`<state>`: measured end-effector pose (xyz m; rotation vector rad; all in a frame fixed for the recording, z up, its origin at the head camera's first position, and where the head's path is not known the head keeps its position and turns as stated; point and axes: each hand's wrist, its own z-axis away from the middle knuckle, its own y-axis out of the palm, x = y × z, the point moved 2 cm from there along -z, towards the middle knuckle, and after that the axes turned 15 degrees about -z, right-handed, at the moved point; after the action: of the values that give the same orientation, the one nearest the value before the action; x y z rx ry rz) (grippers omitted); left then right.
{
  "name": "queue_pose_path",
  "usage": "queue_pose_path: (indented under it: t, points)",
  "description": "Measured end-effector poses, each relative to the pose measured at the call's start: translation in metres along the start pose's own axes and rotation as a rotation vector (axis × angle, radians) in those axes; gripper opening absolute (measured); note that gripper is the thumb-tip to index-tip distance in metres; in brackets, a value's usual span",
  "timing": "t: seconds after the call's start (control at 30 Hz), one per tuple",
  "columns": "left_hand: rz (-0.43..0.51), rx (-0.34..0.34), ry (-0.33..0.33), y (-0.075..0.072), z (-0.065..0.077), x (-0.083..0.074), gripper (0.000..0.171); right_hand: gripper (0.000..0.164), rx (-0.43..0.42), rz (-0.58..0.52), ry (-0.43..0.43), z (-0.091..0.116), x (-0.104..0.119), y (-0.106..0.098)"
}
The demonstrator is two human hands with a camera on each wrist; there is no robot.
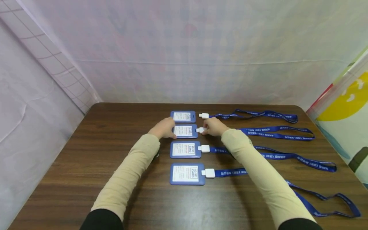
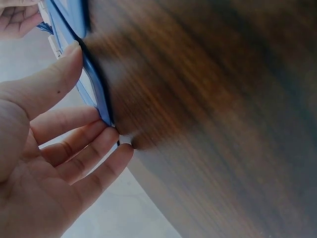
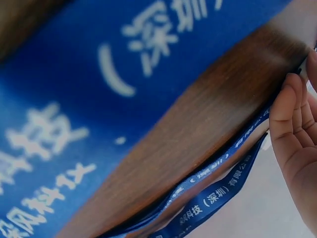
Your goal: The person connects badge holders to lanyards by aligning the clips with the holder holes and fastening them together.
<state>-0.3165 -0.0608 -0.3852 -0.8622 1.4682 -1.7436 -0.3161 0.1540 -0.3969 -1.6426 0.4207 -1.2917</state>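
Observation:
Blue-framed ID badge holders with white cards lie in a column in the head view. My left hand (image 1: 163, 128) grips the left end of the second badge holder from the back (image 1: 186, 131), thumb on its near edge and fingers at its far edge. My right hand (image 1: 215, 126) pinches the white lanyard clip (image 1: 200, 130) at that holder's right end; whether the clip's tab is in the slot is unclear. From this clip a blue printed lanyard (image 1: 276, 129) runs right, partly behind the hand. The right wrist view shows the fingertips (image 3: 290, 91) beside lanyards; the clip is mostly hidden there.
The backmost badge holder (image 1: 176, 120) lies apart from its white clip (image 1: 204, 115). Nearer to me, the third (image 1: 185, 156) and front holders (image 1: 187, 183) have clips at their right ends. Lanyards stretch toward the right edge of the brown table (image 1: 115, 153); white sheets hang behind.

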Motion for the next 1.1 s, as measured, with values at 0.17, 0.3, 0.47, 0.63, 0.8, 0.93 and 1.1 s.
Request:
queue_pose_path:
  t: [0.17, 0.3, 0.47, 0.63, 0.8, 0.93, 1.1]
  points:
    - [0.000, 0.003, -0.007, -0.0001, -0.0016, 0.0000, 0.028, 0.022, 0.027, 0.017, 0.021, -0.0005, 0.0020, -0.0002]
    - [-0.009, 0.009, -0.013, -0.0004, -0.0031, -0.0007, 0.028, 0.022, 0.040, 0.023, 0.039, -0.0012, 0.0038, -0.0010]
    - [-0.015, 0.012, -0.014, -0.0015, -0.0038, -0.0004, 0.028, 0.022, 0.043, 0.028, 0.044, -0.0018, 0.0038, -0.0015]
    - [-0.018, -0.001, -0.002, -0.0038, -0.0049, -0.0011, 0.028, 0.023, 0.044, 0.038, 0.038, -0.0017, 0.0039, -0.0025]
    - [-0.026, -0.014, 0.003, -0.0043, -0.0057, -0.0023, 0.029, 0.023, 0.043, 0.050, 0.035, -0.0017, 0.0047, -0.0023]
    - [-0.033, -0.006, -0.015, -0.0037, -0.0043, -0.0025, 0.030, 0.022, 0.047, 0.054, 0.029, -0.0025, 0.0068, -0.0013]
    - [-0.035, -0.001, -0.026, -0.0027, -0.0039, -0.0029, 0.029, 0.022, 0.036, 0.056, 0.027, -0.0040, 0.0049, 0.0010]
